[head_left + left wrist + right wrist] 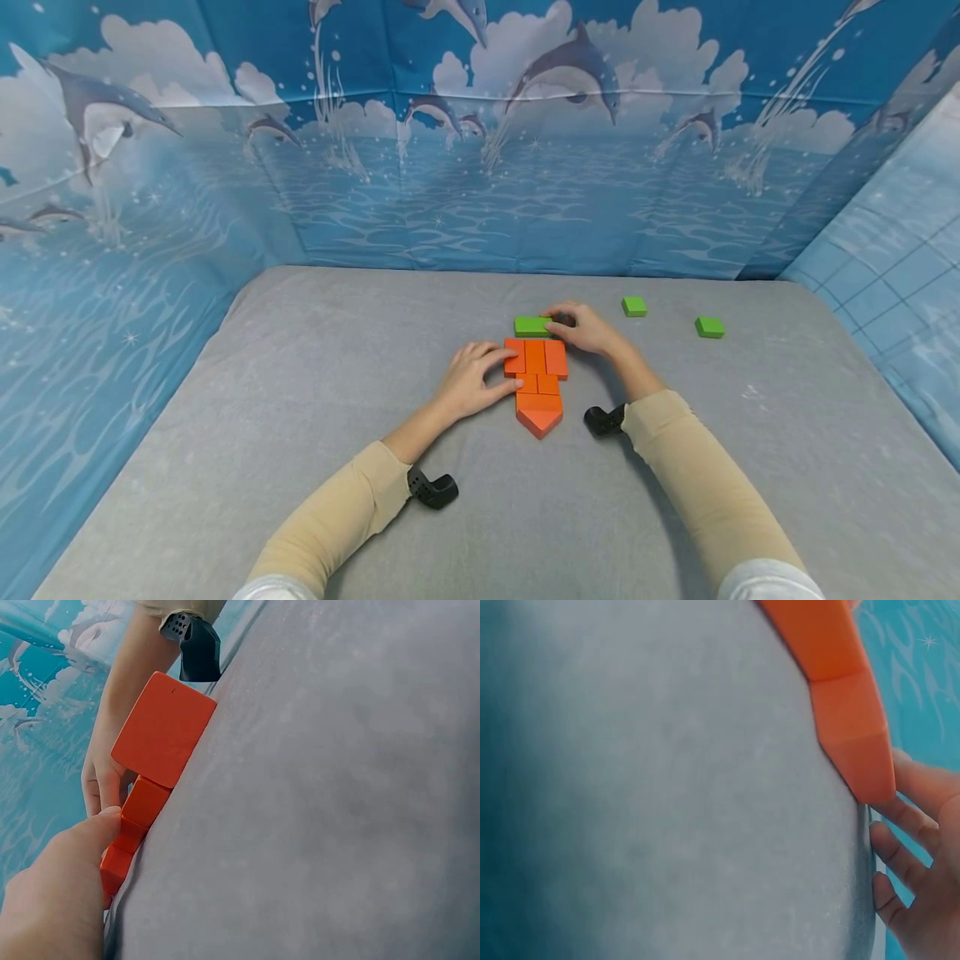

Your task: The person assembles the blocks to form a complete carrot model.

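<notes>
Orange blocks [536, 357] lie joined in an upright figure, with several pieces on top and an orange triangular block [540, 422] at the near end. My left hand [468, 382] rests at the figure's left side, index fingertip on the upper left piece and thumb against a lower one. Just beyond the far edge sits a long green block [530, 326]. My right hand [587, 330] pinches its right end between thumb and fingers. In the right wrist view, the right hand [934, 892] shows beside the orange pieces [851, 712], and the green block is hidden.
Two green blocks, one smaller [633, 307] and one farther right [709, 327], lie on the grey cloth surface [337, 350]. A blue dolphin curtain [465, 208] stands behind and at the sides. Black wrist devices [435, 490] hang from both sleeves.
</notes>
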The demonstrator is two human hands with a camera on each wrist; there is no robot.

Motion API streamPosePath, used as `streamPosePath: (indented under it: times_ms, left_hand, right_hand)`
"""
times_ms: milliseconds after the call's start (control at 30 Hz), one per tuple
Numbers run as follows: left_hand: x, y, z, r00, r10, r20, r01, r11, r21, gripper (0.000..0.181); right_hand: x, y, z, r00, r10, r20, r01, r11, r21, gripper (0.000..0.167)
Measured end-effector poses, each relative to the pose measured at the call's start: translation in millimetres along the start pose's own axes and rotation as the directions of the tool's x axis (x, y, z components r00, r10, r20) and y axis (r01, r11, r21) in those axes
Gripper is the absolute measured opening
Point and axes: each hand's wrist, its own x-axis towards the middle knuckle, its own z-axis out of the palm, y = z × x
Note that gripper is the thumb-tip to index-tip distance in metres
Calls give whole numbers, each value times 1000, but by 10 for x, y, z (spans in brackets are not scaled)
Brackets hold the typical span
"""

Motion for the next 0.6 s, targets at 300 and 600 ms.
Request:
streamPosePath:
  times_ms: [300,600]
  left_hand:
    - [-3,4,-7,1000,6,-2,-6,1000,-10,48]
    - [2,0,-9,1000,2,4,-2,1000,-4,48]
  right_hand:
    - [-4,35,11,1000,-16,6,16,1000,-19,31]
    - [-20,19,-3,1000,-3,27,4,1000,-30,31]
